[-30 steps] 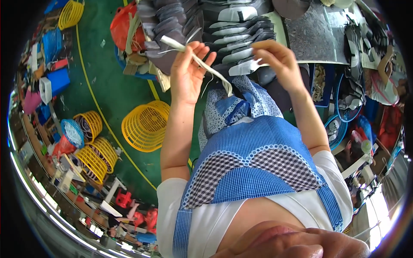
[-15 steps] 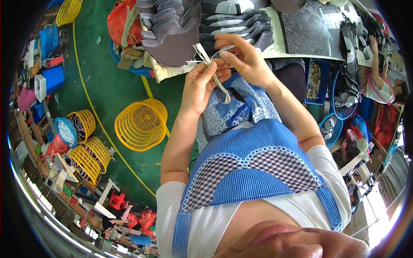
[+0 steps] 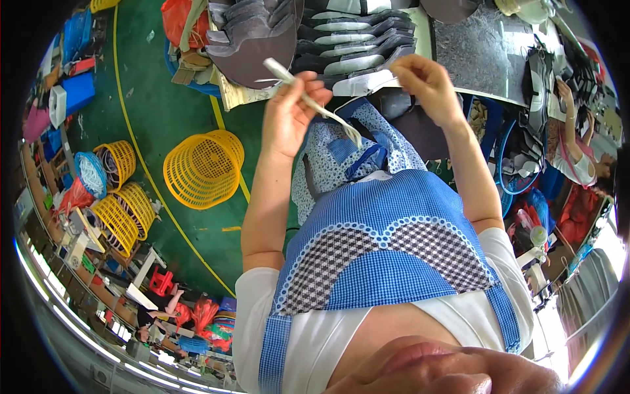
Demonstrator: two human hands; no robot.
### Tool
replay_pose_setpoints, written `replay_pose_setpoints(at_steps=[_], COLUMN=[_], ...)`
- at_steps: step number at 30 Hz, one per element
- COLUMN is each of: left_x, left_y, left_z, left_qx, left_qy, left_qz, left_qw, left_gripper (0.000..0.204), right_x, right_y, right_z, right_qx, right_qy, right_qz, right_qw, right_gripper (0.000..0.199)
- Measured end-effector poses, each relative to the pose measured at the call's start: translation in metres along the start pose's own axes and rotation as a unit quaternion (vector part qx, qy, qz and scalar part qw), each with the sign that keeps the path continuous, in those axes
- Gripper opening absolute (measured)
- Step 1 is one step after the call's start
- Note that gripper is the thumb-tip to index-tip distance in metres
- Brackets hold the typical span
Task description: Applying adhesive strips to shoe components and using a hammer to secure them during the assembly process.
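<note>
Since half a second ago, the hands have been drawn apart and the pale strip has been pulled out longer.

The thin pale strip (image 3: 312,104) is gripped in the closed left hand (image 3: 292,115), above the blue checked apron (image 3: 394,262); its free end hangs near the lap. The right hand (image 3: 425,82) is pinched shut, but what is held in it cannot be told. A pulling or stretching step seems to be in hand, and a steady grip on both sides would be needed next. Grey shoe soles (image 3: 354,46) are piled on the table (image 3: 485,52) beyond. Yellow baskets (image 3: 200,167) are placed on the green floor (image 3: 151,111); a blue box (image 3: 79,92) and an orange bag (image 3: 180,20) are seen further left.
</note>
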State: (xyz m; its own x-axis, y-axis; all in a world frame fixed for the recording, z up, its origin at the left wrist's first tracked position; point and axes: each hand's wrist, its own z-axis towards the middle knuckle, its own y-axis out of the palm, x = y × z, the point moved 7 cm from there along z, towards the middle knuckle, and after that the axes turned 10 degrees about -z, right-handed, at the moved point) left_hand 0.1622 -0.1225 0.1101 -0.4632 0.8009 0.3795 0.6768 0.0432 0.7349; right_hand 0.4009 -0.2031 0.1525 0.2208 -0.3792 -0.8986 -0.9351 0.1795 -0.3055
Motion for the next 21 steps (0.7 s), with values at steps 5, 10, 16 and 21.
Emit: replay_pose_setpoints(at_steps=[5, 10, 16, 21], left_x=[0.100, -0.007, -0.059, -0.045], left_y=[-0.057, 0.085, 0.067, 0.059], left_z=[-0.037, -0.027, -0.019, -0.017], left_qx=[0.231, -0.050, -0.102, -0.025], left_qy=[0.372, 0.191, 0.022, 0.075], left_qz=[0.154, 0.290, 0.374, 0.343], left_qw=[0.886, 0.936, 0.922, 0.936], left_gripper=[0.018, 0.028, 0.016, 0.016], right_x=[0.027, -0.033, 0.002, 0.039], right_y=[-0.082, 0.018, 0.014, 0.008], right_z=[-0.015, -0.032, -0.046, -0.046], right_qx=[0.152, -0.070, -0.078, -0.078], right_qy=[-0.003, -0.052, 0.063, 0.131], right_qz=[-0.082, -0.054, 0.139, 0.198], right_qw=[0.985, 0.995, 0.985, 0.968], right_gripper=[0.013, 0.010, 0.019, 0.033])
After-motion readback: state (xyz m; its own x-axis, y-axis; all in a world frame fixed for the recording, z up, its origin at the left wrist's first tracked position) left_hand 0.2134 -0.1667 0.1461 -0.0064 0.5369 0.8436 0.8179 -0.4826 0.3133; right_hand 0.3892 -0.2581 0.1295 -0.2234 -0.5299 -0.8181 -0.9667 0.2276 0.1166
